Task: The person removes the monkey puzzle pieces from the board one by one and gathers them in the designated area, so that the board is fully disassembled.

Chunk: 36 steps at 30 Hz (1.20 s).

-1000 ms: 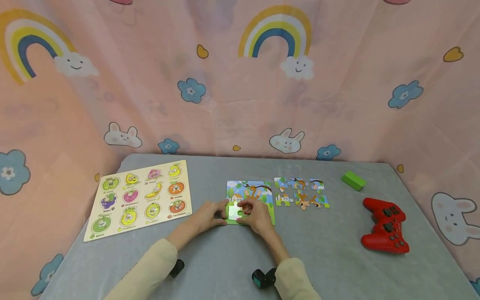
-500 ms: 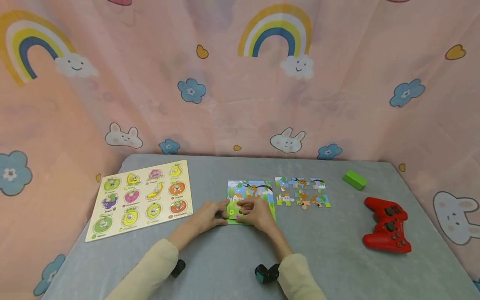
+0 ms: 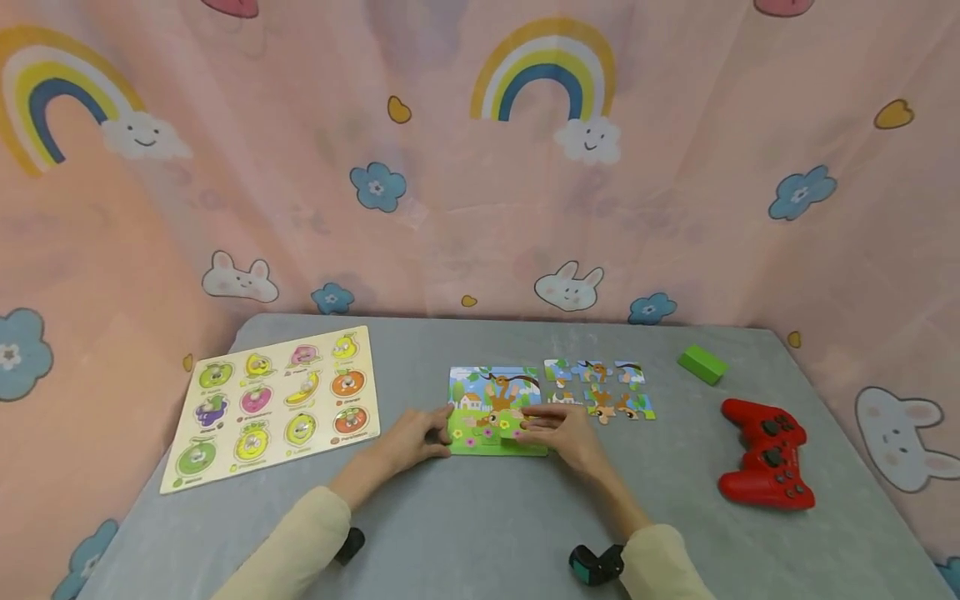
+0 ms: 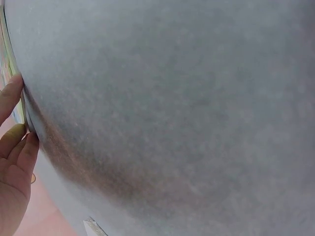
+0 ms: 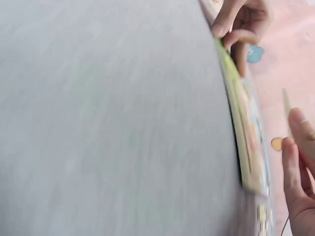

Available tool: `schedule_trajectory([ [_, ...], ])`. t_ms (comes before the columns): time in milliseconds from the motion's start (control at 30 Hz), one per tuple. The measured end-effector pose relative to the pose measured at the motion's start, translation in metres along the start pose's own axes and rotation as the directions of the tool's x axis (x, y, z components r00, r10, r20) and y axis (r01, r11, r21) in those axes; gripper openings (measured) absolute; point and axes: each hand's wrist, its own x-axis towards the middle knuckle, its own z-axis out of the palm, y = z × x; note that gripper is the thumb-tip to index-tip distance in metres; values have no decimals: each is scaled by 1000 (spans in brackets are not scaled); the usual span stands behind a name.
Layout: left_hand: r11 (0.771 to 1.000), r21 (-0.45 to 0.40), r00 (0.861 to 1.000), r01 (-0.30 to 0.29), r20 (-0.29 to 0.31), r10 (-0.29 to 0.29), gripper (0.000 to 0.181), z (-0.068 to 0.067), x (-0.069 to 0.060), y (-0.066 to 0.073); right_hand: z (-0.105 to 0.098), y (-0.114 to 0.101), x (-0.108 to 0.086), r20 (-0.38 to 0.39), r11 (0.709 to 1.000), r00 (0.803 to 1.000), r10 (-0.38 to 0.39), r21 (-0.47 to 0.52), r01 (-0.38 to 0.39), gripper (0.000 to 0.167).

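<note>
A small picture puzzle board [image 3: 467,400], showing a house, trees and flowers, lies at the middle of the table in the head view. My left hand [image 3: 408,437] grips its left edge between thumb and fingers; the left wrist view shows those fingertips [image 4: 30,140] at the edge. Over the board's lower right, my right hand [image 3: 572,435] pinches a thin green puzzle piece [image 3: 512,435]. Edge-on in the right wrist view, that piece [image 5: 287,102] stands above the board, apart from it. The right fingers cover part of the picture. Loose puzzle pieces [image 3: 600,402] lie just right of the board.
On the left lies a cream fruit peg board [image 3: 279,433]. A green block [image 3: 702,365] sits at the back right, with a red game controller [image 3: 768,454] in front of it. Behind the grey table [image 3: 465,533] hangs a pink patterned curtain [image 3: 465,225].
My right hand has moved right from the board's lower left with the piece. The whitish patch seen there at first now shows green with flowers. My left hand stays at the left edge.
</note>
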Motion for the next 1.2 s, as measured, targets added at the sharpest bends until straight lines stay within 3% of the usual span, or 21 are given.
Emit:
schedule_trajectory([
  [233,999,-20,1000,26,6,-26,13,4,-1,1,-31,7,-16,-10,1000,1000,20,-22,-20,44],
  [533,999,-26,1000,21,8,-21,13,3,-1,1,-52,23,-31,-49,999,998,27,-26,-28,43],
  [733,999,-45,1000,22,2,-22,14,1,-2,3,-58,32,-32,-78,991,997,-24,-136,13,39],
  [967,999,-37,1000,19,-1,-19,15,1,-1,2,-60,36,-27,-98,949,987,-127,-301,92,36],
  [1200,999,-37,1000,19,-2,-19,15,0,-1,2,-58,35,-26,-104,970,994,-24,-244,-2,38],
])
